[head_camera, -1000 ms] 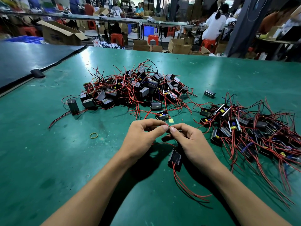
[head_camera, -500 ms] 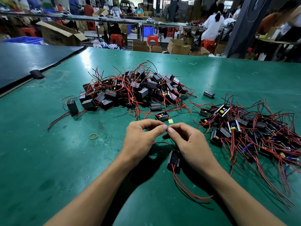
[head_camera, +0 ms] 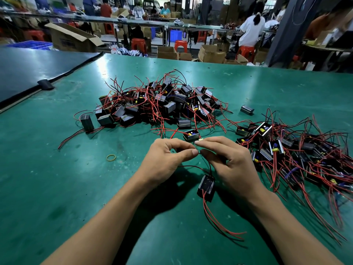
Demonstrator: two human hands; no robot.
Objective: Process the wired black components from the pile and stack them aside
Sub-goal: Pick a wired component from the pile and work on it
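Green bench [head_camera: 57, 188], pile [head_camera: 158, 104] ahead. My left hand [head_camera: 164, 161] and right hand [head_camera: 235, 165] both pinch thin wires [head_camera: 209, 167], black part [head_camera: 206, 186] trailing below. If I tug hard, a wire could snap or slip free.

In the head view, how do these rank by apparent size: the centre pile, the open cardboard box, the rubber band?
1. centre pile
2. cardboard box, which is farther away, so its true size is unsure
3. rubber band

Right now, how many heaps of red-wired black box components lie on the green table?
2: a far heap beyond the left hand, and a near heap beside the right hand. Stray pieces lie between.
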